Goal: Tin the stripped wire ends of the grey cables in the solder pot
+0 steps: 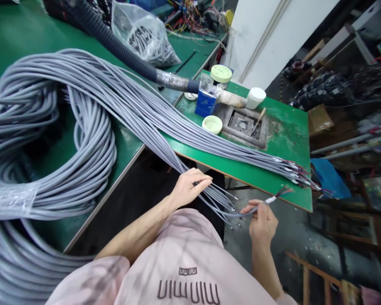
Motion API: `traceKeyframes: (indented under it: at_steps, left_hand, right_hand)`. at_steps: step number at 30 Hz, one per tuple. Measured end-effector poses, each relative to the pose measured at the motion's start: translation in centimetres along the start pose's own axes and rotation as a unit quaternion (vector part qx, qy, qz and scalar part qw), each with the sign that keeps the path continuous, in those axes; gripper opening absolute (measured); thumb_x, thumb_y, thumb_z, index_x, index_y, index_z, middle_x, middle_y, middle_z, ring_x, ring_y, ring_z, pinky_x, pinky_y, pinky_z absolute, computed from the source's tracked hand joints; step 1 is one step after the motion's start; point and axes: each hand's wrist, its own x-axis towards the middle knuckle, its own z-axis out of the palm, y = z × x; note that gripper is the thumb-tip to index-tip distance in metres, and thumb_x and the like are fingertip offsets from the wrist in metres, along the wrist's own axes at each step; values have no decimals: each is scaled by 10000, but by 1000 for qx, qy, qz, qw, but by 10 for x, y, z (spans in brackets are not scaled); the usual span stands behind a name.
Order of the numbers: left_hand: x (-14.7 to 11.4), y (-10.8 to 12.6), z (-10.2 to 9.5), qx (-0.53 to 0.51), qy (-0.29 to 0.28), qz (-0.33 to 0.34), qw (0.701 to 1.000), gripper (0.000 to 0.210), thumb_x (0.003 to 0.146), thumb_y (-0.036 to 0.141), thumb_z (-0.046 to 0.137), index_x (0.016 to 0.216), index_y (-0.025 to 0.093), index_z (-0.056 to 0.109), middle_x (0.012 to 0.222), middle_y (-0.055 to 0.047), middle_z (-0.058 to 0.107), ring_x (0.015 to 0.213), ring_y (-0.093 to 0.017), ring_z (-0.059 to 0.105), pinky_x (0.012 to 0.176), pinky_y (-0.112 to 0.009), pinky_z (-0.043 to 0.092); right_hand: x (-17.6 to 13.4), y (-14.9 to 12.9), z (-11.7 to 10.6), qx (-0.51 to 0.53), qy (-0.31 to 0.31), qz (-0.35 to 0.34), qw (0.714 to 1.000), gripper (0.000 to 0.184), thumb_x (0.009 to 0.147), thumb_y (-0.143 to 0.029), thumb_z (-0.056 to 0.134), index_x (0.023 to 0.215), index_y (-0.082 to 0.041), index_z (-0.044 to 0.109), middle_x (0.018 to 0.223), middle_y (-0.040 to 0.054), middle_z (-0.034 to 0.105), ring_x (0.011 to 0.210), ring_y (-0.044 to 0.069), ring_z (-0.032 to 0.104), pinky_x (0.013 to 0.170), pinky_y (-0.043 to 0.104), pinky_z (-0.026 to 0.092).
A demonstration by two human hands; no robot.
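A thick bundle of grey cables (168,153) droops over the table edge in front of me. My left hand (192,186) is closed at this hanging bundle, with thumb and forefinger brought together; what lies inside the fingers is partly hidden. The hanging cable ends (230,205) fan out between my two hands. Lower right, my right hand (263,218) pinches one grey cable (253,210) close to its end. That end has a white wrap (271,199) and thin coloured wires (285,191) spreading out beyond it.
Another row of grey cables (209,137) lies across the green board (285,127), stripped ends to the right. A big cable coil (95,156) fills the left table. Behind are a black hose (123,48), small tubs (212,125), a recessed metal tray (260,142) and a plastic bag (146,38).
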Motion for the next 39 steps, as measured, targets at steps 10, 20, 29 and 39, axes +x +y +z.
traceKeyframes:
  at_steps: [10, 20, 29, 39]
  left_hand:
    - [69, -9, 16, 276, -24, 104, 955, 233, 909, 321, 524, 992, 195, 701, 953, -81, 688, 884, -221, 564, 758, -366, 397]
    - [115, -21, 45, 375, -52, 99, 920, 147, 904, 269, 531, 855, 189, 644, 933, -90, 651, 945, -268, 524, 765, -399, 319]
    - [116, -25, 49, 372, -73, 129, 916, 143, 911, 292, 522, 898, 202, 633, 936, -89, 645, 939, -272, 517, 757, -409, 309]
    - [84, 14, 19, 213, -103, 117, 965, 174, 961, 262, 409, 912, 181, 556, 883, -55, 642, 837, -200, 555, 751, -352, 338]
  right_hand:
    - [-31, 47, -29, -225, -343, 35, 911, 218, 786, -373, 599, 680, -210, 699, 574, 4, 663, 527, 154, 587, 522, 256, 405]
    - [17, -14, 50, 58, -370, 100, 922, 372, 874, -466, 542, 1010, -145, 670, 782, 60, 709, 611, 126, 645, 576, 251, 513]
    - [65, -28, 70, 186, -255, 162, 935, 447, 765, -554, 652, 941, -143, 668, 731, 55, 705, 560, 127, 637, 483, 226, 488]
    - [69, -54, 43, 215, -70, 55, 972, 452, 835, -541, 537, 1070, -163, 619, 893, 96, 721, 574, 138, 631, 423, 228, 427]
